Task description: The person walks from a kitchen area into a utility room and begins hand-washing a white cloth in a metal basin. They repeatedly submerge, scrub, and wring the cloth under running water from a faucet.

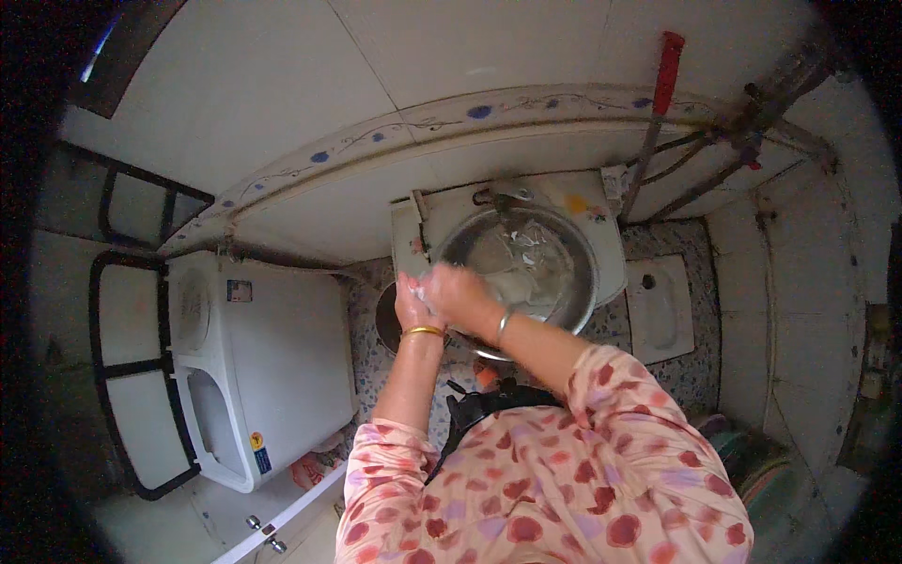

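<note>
My left hand (pixel 412 305), with a gold bangle at its wrist, and my right hand (pixel 462 299), with a silver one, are pressed together at the left side of a round metal basin (pixel 589 305). Something small and white, either lather or cloth, shows between them; the fingers are closed and partly blurred. Inside the basin is water with a pale, whitish thing (pixel 517 282) that looks like soaked fabric. The basin rests on a white washstand (pixel 410 218) below a tap (pixel 503 200).
A dark bucket (pixel 387 320) stands on the floor left of the basin. Further left is a white twin-tub washing machine (pixel 291 348) with its lids up. To the right are a squat toilet (pixel 669 324), a red-handled pole (pixel 667 75) and wall pipes (pixel 752 141).
</note>
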`<state>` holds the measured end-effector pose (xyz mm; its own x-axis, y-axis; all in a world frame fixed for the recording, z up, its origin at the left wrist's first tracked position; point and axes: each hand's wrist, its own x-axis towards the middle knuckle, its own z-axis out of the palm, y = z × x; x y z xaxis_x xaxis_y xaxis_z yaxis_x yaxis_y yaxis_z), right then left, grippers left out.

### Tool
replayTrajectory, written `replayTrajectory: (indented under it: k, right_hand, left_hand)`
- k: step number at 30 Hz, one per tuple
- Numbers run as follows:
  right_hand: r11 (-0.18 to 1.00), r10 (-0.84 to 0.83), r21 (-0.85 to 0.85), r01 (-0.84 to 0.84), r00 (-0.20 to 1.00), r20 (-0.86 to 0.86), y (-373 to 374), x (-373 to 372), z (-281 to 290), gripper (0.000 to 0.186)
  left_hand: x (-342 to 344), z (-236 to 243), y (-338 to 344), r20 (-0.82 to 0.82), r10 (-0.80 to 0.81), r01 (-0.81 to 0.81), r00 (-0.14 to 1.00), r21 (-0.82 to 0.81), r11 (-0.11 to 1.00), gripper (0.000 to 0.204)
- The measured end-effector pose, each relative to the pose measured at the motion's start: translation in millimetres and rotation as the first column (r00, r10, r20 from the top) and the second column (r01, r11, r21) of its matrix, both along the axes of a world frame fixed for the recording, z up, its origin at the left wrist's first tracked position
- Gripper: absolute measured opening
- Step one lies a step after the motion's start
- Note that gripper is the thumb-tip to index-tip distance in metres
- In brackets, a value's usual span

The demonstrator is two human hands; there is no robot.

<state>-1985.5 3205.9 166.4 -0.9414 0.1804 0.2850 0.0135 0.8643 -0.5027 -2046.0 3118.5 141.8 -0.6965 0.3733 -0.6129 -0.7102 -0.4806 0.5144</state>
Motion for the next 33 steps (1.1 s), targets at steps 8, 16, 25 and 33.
replayTrajectory:
  k: [8,16,25,33]
  right_hand:
    - [0.930,-0.114,-0.367,0.003,0.953,-0.280,-26,16,25,0.021]
    - [0.933,-0.165,-0.332,0.141,0.985,-0.046,53,-4,-37,0.034]
    - [0.314,0.178,-0.949,-0.015,0.983,0.043,74,12,96,0.036]
    - [0.710,0.487,-0.660,-0.246,0.849,0.206,87,39,-1,0.031]
  left_hand:
    - [-17,-5,7,-0.073,-0.122,0.121,0.990,-0.027,0.992,0.033]
    - [17,42,32,0.006,-0.251,0.244,0.968,0.218,0.945,0.029]
    - [-3,132,5,-0.425,-0.903,0.072,-0.068,-0.905,0.420,0.032]
    - [-3,125,-3,-0.528,-0.406,0.356,0.746,-0.200,0.913,0.033]
